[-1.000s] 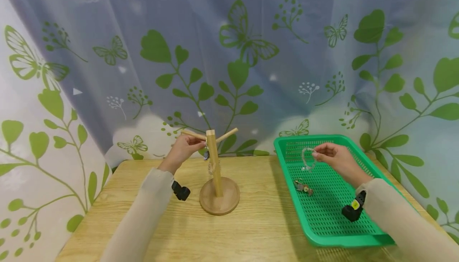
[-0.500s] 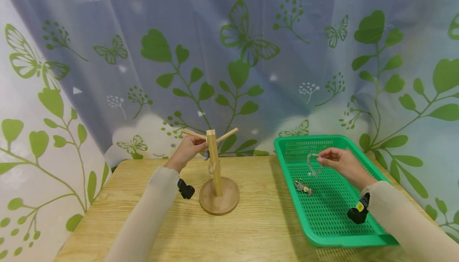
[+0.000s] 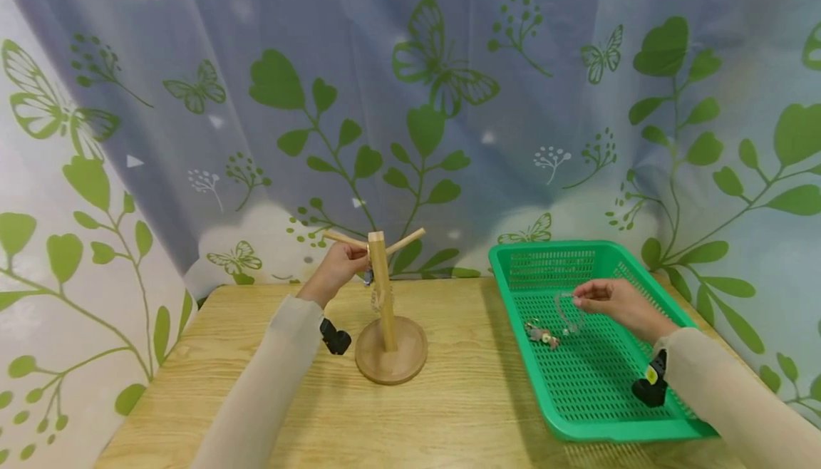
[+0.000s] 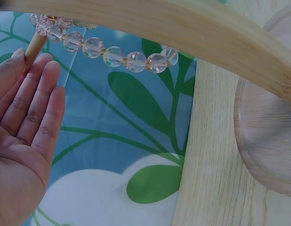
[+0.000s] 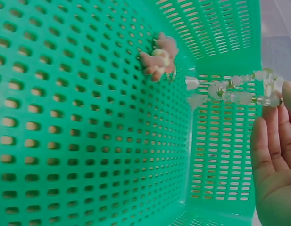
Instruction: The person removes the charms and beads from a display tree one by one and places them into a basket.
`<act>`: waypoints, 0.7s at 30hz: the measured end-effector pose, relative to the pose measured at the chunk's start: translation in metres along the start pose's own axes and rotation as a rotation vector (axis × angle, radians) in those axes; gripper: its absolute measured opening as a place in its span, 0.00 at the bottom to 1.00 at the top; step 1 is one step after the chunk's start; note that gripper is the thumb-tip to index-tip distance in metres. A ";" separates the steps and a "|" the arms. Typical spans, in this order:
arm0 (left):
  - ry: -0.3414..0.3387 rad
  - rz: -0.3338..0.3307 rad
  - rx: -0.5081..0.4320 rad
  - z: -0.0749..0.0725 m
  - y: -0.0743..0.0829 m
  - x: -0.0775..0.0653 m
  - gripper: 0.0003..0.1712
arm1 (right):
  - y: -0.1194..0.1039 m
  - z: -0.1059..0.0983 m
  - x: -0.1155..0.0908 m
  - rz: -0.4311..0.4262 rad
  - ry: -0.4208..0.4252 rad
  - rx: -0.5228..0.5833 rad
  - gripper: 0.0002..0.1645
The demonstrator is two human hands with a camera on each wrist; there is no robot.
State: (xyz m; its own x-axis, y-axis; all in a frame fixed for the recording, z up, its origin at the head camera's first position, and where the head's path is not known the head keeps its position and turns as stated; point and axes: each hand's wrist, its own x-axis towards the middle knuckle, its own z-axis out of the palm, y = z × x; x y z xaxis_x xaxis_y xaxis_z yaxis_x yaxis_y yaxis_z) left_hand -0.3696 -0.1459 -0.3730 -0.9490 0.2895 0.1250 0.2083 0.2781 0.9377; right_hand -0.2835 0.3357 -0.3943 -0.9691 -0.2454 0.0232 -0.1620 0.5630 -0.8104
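Observation:
My left hand point(image 3: 332, 271) pinches a peg near the top of a wooden stand point(image 3: 384, 298). In the left wrist view, the thumb and fingertips meet round the peg point(image 4: 36, 47), and a bracelet of clear pinkish beads point(image 4: 113, 56) hangs close by. A small dark charm point(image 3: 368, 278) dangles beside the post. Over the green basket, my right hand point(image 3: 621, 305) holds a clear beaded bracelet point(image 5: 243, 98) between thumb and fingers. Its loop hangs down with pale charms at the lower end. A keychain with small pinkish figures point(image 3: 542, 336) lies on the basket's floor.
The green plastic basket point(image 3: 616, 431) with slotted walls stands on the right of the wooden table point(image 3: 462, 398). A round base point(image 3: 410, 366) supports the stand. Behind the table hangs a curtain point(image 3: 359, 134) printed with leaves and butterflies.
My right hand has moved a little right and nearer to me, and the bracelet in it hangs lower. The left hand stays at the peg, its wrist shifted slightly right.

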 end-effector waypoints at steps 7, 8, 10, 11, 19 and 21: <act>-0.017 -0.009 -0.021 0.000 -0.001 -0.001 0.17 | 0.011 0.005 -0.003 -0.006 -0.061 0.026 0.24; -0.021 -0.012 -0.031 0.000 -0.001 -0.001 0.17 | 0.012 0.006 -0.003 -0.008 -0.072 0.026 0.24; -0.031 -0.011 -0.043 -0.001 -0.002 -0.001 0.18 | 0.013 0.008 -0.003 -0.005 -0.092 0.034 0.23; -0.035 -0.012 -0.049 -0.001 -0.003 0.000 0.18 | 0.014 0.009 -0.003 -0.004 -0.105 0.037 0.23; -0.058 0.011 -0.057 -0.002 -0.002 -0.001 0.18 | 0.017 0.013 -0.004 0.014 -0.153 0.025 0.24; -0.053 0.008 -0.060 -0.001 -0.002 -0.001 0.17 | 0.017 0.013 -0.005 0.023 -0.153 0.027 0.24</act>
State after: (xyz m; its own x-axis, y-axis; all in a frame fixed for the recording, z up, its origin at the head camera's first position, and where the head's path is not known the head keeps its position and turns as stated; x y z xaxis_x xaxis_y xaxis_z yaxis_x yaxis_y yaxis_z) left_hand -0.3698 -0.1477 -0.3744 -0.9330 0.3405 0.1167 0.1998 0.2203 0.9548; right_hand -0.2794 0.3363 -0.4162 -0.9326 -0.3512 -0.0835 -0.1330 0.5492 -0.8250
